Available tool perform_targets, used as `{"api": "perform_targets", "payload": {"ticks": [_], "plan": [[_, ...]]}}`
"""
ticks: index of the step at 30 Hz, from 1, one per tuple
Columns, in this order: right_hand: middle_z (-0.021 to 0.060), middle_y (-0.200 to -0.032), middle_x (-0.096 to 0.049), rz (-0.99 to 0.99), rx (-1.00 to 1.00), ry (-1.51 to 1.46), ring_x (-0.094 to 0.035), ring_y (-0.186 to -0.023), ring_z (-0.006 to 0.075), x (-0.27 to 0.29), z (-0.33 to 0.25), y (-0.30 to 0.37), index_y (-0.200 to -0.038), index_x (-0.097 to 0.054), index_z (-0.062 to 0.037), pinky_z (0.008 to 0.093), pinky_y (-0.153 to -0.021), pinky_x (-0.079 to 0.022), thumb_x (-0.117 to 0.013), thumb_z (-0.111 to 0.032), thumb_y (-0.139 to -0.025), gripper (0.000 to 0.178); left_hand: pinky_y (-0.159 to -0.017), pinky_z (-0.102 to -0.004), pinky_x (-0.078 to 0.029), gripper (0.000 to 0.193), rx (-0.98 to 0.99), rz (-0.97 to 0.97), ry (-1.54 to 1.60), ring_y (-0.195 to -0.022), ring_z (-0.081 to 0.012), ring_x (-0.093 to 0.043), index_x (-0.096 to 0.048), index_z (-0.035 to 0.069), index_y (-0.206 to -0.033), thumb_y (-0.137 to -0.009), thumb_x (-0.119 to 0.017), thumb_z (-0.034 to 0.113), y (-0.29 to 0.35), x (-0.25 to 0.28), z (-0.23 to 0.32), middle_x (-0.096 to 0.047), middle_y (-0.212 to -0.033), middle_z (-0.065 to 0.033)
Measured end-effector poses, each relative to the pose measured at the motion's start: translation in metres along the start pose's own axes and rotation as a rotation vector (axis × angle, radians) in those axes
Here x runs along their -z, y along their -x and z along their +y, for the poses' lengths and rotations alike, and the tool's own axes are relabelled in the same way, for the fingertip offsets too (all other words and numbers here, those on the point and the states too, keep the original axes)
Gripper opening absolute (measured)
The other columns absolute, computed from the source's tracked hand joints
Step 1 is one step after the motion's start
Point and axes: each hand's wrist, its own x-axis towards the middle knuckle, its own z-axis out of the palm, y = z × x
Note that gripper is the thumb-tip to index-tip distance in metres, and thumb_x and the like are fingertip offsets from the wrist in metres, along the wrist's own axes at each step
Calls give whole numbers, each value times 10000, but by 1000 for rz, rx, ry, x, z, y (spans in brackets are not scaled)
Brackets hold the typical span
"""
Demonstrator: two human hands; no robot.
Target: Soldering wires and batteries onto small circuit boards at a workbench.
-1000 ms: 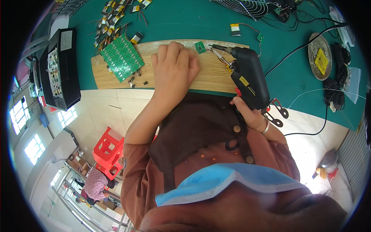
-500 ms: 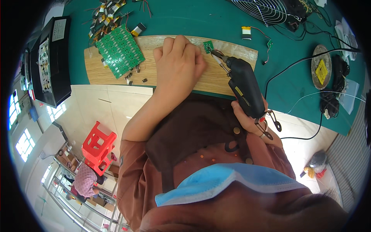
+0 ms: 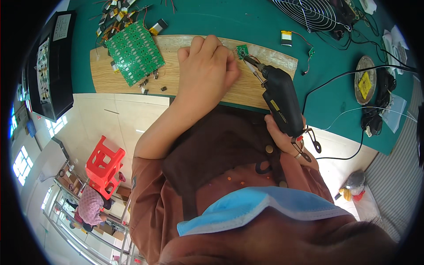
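My right hand (image 3: 281, 138) is wrapped round the handle of a black soldering gun (image 3: 282, 99). The gun's metal tip points up and left, reaching the lower edge of a small green circuit board (image 3: 242, 51); whether it touches cannot be told. Just left of that board, my left hand (image 3: 205, 66) rests over the wooden board (image 3: 172, 44) with its fingers curled closed. What those fingers hold, if anything, is hidden. Further left lies a large green circuit-board panel (image 3: 135, 54), with several small dark components (image 3: 145, 83) loose by its lower edge.
Battery cells with wires (image 3: 117, 17) are heaped at the far left. A wired battery cell (image 3: 286, 38) lies right of the wooden board. Beyond are a fan with a wire guard (image 3: 309, 13), a round dish (image 3: 360, 73) holding a yellow sponge (image 3: 365, 85), and black cables. A black box (image 3: 59, 66) stands left.
The view has shifted slightly. Both hands keep nearly the same pose, and the soldering gun's tip stays at the small circuit board.
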Motion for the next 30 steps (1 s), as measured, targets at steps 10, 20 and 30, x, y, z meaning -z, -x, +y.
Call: {"api": "perform_targets", "payload": {"ticks": [10,20,30], "plan": [[145,-973,-629,-10,20,-19,-639,-830,306,0,0,0,-1079,-617,-1,352,-733,-514,-736,-39,-702,397,-675,-386,-333,135,31,-1,-5,-807,-218,-518,-589,120,-699,-654,-715,135,-3,2,2,-510,-801,-15],[128,-963,-621,-19,-42,4,-634,-830,307,0,-6,0,-1063,-617,-26,365,-732,-508,-730,-57,-721,361,-675,-387,-337,129,32,0,-42,-808,-216,-513,-585,119,-683,-668,-709,153,-3,0,3,-504,-788,-14],[133,-955,-622,-5,-96,-34,-631,-825,315,-2,-6,0,-1065,-620,-26,375,-741,-508,-734,-59,-720,365,-681,-389,-344,116,48,-5,-53,-810,-216,-514,-594,121,-683,-677,-704,159,-3,0,4,-507,-789,-12]]}}
